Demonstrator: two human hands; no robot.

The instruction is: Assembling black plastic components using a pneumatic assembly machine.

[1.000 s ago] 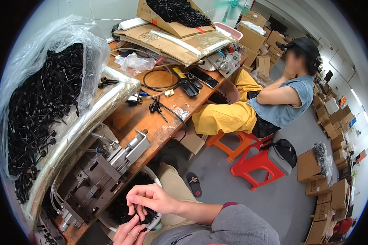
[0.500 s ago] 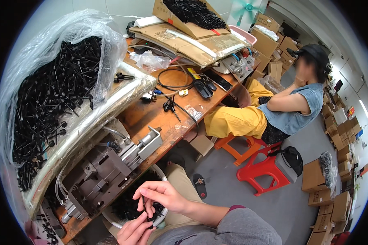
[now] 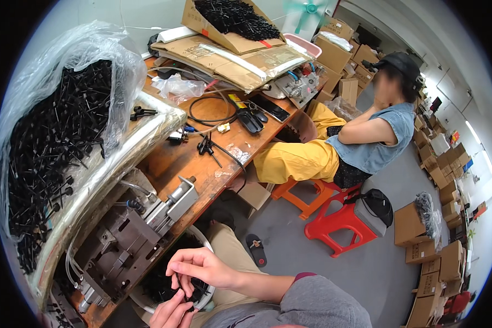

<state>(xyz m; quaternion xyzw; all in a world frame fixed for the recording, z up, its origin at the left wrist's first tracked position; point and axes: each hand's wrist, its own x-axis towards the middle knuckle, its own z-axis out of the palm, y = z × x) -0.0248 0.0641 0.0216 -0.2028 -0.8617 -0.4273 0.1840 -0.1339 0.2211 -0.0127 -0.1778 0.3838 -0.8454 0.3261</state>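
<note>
Low in the head view, my two hands are together over a white basket (image 3: pixel 208 297) with black plastic parts (image 3: pixel 157 285) inside. My right hand (image 3: pixel 199 269) is bent, with thumb and fingers pinched on the upper end of a thin black part (image 3: pixel 181 284). Below it, my left hand (image 3: pixel 169 312) has its fingertips closed around the lower end of this part. Fingers cover much of it, so its full shape is hidden. Left of my hands, a metal clamping fixture (image 3: pixel 110 247) with a cylinder and air hoses sits on the wooden bench (image 3: pixel 167 158).
A plastic-lined tray of black parts (image 3: pixel 54 142) fills the left. On the bench lie pliers (image 3: pixel 250 117), a phone (image 3: pixel 269 108), loose black parts (image 3: pixel 206 145) and flattened cardboard (image 3: pixel 224 60). A person (image 3: pixel 374 123) sits at right, near a red stool (image 3: pixel 339 227).
The whole view has shifted, so the bench and the seated person appear further left. My hands stay together around the thin black part, with only slight finger movement.
</note>
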